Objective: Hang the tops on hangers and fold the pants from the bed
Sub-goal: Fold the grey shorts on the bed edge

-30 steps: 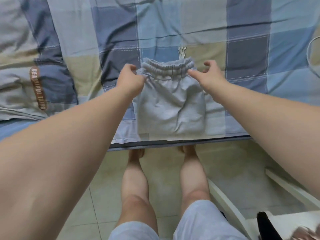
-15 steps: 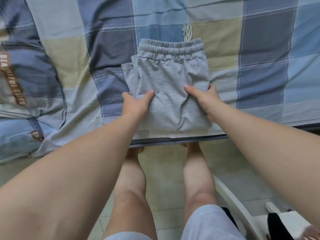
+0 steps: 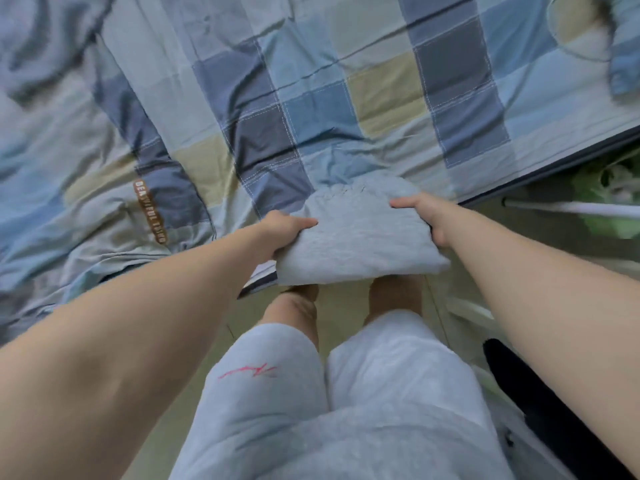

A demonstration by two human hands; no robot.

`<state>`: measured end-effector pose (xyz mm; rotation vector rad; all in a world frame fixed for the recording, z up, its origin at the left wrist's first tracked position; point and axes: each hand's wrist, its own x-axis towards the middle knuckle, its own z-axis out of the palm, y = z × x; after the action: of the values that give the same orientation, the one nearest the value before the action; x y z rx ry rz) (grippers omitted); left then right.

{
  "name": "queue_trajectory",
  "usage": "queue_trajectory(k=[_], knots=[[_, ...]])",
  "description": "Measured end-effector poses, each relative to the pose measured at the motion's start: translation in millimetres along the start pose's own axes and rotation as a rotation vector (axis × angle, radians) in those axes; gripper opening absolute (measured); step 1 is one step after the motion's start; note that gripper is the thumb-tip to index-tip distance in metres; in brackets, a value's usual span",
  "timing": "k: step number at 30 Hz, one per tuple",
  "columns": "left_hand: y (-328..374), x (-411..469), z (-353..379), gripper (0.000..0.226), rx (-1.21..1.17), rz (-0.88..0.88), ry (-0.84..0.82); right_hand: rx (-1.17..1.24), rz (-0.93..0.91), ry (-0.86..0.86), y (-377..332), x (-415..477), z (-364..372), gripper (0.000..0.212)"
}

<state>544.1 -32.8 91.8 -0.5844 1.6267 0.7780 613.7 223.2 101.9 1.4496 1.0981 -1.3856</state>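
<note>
Curled round the left edge of the folded grey pants (image 3: 356, 244), thumb on top: fingers (image 3: 302, 222) of left hand (image 3: 282, 233). Gripped likewise at the right edge by right hand (image 3: 427, 216), thumb on top. Located at centre of frame, across the near edge of the bed (image 3: 311, 98) and partly over the floor (image 3: 343, 306). Contact with bed: cannot tell. At left of frame, rumpled checked quilt (image 3: 86, 202) with brown lettered label (image 3: 150, 213).

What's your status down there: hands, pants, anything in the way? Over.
Left hand and right hand each grip a side of the folded grey pants. Bundle overhangs the checked bedsheet edge. Nothing seen blocking.
</note>
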Motion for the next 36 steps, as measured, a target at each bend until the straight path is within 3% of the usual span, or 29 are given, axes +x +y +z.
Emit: queue_trajectory(k=[7, 12, 16, 21, 26, 31, 34, 36], knots=[[2.6, -132.2, -3.5, 0.024, 0.067, 0.182, -0.019, 0.334, -0.116, 0.025, 70.9, -142.7, -4.4, 0.028], [10.0, -199.1, 17.4, 0.026, 0.061, 0.397, -0.046, 0.569, -0.373, 0.253, 127.4, -229.4, -21.6, 0.048], [17.4, -247.6, 49.5, 0.02, 0.208, 0.587, -0.136, 0.808, -0.539, 0.388, 189.1, -280.8, -33.5, 0.06], [16.3, -303.8, 108.9, 0.018, 0.337, 0.78, -0.278, 1.051, -0.791, 0.587, 280.7, -324.0, -41.2, 0.036], [-11.9, -359.3, 188.0, 0.011, 0.466, 1.003, -0.443, 1.198, -0.922, 0.799, 386.2, -358.1, -53.7, 0.042], [-70.2, -413.2, 276.6, 0.016, 0.601, 1.157, -0.612, 1.346, -0.97, 0.949, 507.2, -392.7, -62.6, 0.031], [-115.2, -441.2, 327.0, 0.026, 0.681, 1.232, -0.696, 1.401, -0.963, 1.043, 583.6, -408.2, -62.9, 0.038], [-147.1, -458.2, 359.8, 0.018, 0.734, 1.244, -0.762, 1.454, -0.97, 1.081, 632.4, -416.0, -60.2, 0.035]])
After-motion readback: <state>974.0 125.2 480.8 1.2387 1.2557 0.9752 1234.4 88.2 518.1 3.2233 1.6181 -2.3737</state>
